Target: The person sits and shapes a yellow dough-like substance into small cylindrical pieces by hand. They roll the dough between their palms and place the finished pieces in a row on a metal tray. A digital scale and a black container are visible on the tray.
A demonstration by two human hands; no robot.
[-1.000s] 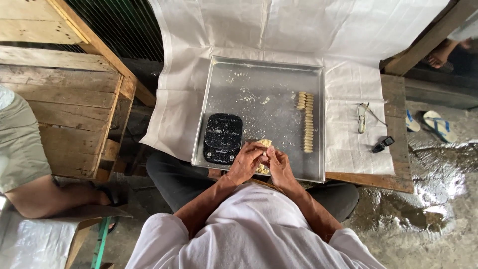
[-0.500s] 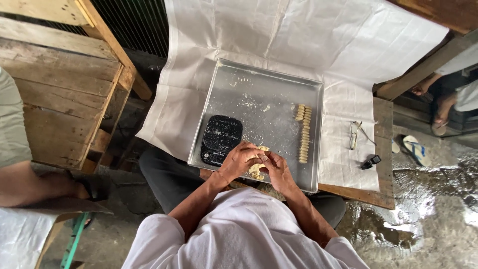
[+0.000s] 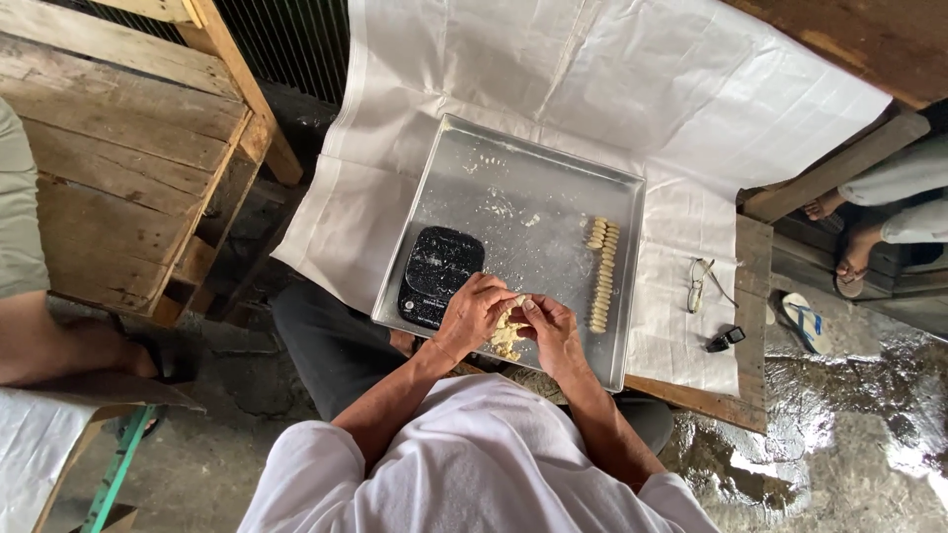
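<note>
A lump of pale dough (image 3: 507,336) is held between the left hand (image 3: 472,314) and the right hand (image 3: 549,330), the fingers of both curled closed on it, over the near edge of the metal tray (image 3: 513,178). Compared with half a second ago, the hands are placed much the same. A black digital scale (image 3: 437,273) lies just left of them (on the tray), and a row of shaped dough pieces (image 3: 600,272) lies to the right. Spectacles (image 3: 699,283) are seen on the white sheet (image 3: 612,79) covering the worktop.

Change log, my view: left hand (image 3: 474,314) and right hand (image 3: 549,331) have drifted toward the metal tray's (image 3: 464,168) near edge, still pinching the pale dough lump (image 3: 508,336). Camera swung; tray now sits skewed in frame.
</note>
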